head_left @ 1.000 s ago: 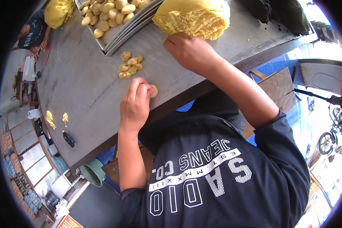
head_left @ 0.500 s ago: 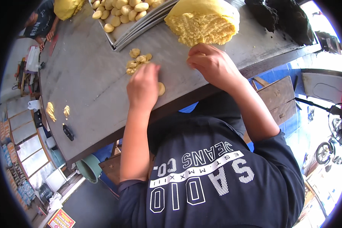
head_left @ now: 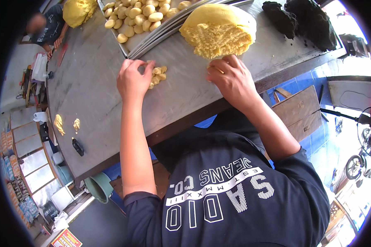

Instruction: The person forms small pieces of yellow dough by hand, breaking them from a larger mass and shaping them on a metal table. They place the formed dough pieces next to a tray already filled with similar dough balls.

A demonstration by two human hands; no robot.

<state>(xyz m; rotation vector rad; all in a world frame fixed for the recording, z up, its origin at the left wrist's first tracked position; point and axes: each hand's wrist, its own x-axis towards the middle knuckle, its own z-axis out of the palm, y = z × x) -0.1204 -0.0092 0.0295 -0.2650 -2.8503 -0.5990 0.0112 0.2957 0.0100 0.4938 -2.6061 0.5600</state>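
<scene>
My left hand (head_left: 132, 80) is curved in a pinch beside a small pile of pale dough pieces (head_left: 158, 76) on the metal table (head_left: 90, 94); what is between its fingertips is too small to make out. My right hand (head_left: 233, 80) is closed round a small bit of yellow dough, just below a large torn mound of yellow dough (head_left: 218, 29). At the top, a metal tray (head_left: 125, 51), stacked on others, holds several round dough balls (head_left: 136, 18).
Black crumbly lumps (head_left: 309, 29) lie at the right end, a dark small bottle-like object (head_left: 77, 147) and dough scraps (head_left: 59, 123) at the left. Another person (head_left: 49, 31) is beside a yellow mound (head_left: 78, 10) at the far left. A green bucket (head_left: 97, 189) stands below the table.
My left hand has moved left and away from me to the small pile. My right hand has drawn back from the large mound. The flat disc that lay near me is no longer visible there.
</scene>
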